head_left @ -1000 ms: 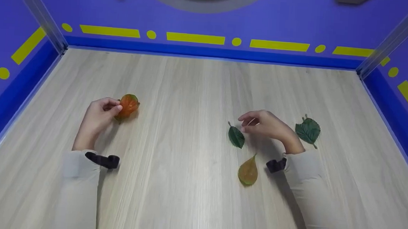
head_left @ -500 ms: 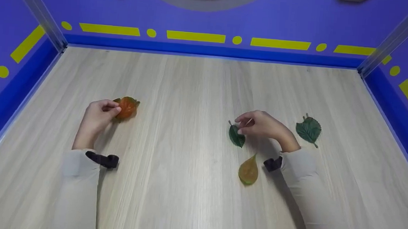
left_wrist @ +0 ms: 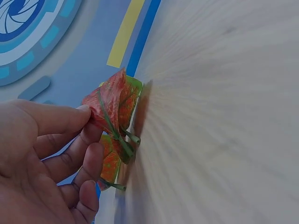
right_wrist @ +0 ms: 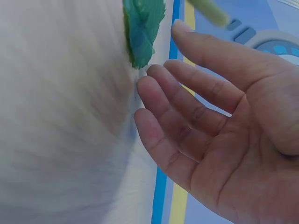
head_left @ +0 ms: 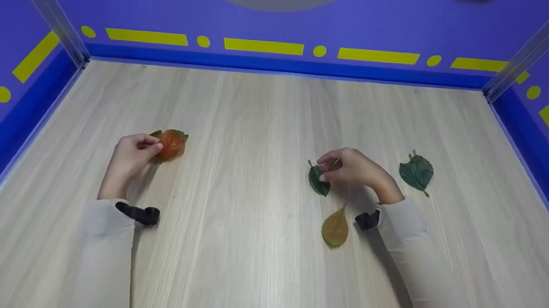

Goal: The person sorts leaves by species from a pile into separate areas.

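On the left of the table, my left hand (head_left: 134,158) pinches a red-orange leaf (head_left: 172,145) between thumb and forefinger. The left wrist view shows this red leaf (left_wrist: 108,100) bent, its green stem pointing down. Other orange-and-green leaves (left_wrist: 110,161) lie right behind and below it, partly hidden by the fingers. Over on the right, my right hand (head_left: 355,169) hovers with loosely bent fingers and holds nothing. Its thumb tip overlaps a small dark green leaf (head_left: 319,182) in the head view. From the right wrist, that green leaf (right_wrist: 144,32) appears beyond the fingertips.
A yellow-brown leaf (head_left: 335,229) lies nearer the front, below my right hand. Farther right rest dark green leaves (head_left: 416,172), one over another. Blue-purple walls (head_left: 283,26) with yellow marks border the wooden table (head_left: 242,195) at the back and sides.
The red-orange leaf has been lowered and turned slightly, close over the leaves under it. My right hand has moved a little left, its thumb now overlapping the small green leaf.
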A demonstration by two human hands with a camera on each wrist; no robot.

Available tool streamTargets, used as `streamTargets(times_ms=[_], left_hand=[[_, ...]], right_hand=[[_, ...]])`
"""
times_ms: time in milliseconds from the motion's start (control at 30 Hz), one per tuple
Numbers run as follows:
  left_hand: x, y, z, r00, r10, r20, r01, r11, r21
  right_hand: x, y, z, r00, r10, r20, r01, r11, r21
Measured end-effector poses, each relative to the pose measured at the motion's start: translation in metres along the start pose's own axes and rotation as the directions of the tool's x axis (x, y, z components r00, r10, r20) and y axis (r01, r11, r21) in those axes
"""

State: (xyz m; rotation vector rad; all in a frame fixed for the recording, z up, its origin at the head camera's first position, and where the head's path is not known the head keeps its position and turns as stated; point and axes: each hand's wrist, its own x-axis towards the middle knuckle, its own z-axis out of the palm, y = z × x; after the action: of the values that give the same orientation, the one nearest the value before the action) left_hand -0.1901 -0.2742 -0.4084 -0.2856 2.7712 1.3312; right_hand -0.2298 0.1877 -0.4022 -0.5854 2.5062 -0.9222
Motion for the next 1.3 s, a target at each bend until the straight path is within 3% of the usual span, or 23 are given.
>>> streamTargets(times_ms=[467,800,1300], left_hand=[[0.001,0.000,0.001,1.000,0.007,-0.003,-0.007,1.000,-0.005],[0.001,0.000,0.001,0.999,0.035,-0.007,-0.035,0.999,0.011],[0.003,0.001,0.001,1.000,0.008,-0.004,-0.008,1.000,0.007]], right_hand=[[0.004,0.003,0.005,0.999,0.033,-0.001,-0.033,0.999,0.004],[0.006,0.005,0.008,1.000,0.008,0.012,-0.008,1.000,-0.013],[0.006,0.004,0.011,0.999,0.045,0.021,-0.044,0.999,-0.026]])
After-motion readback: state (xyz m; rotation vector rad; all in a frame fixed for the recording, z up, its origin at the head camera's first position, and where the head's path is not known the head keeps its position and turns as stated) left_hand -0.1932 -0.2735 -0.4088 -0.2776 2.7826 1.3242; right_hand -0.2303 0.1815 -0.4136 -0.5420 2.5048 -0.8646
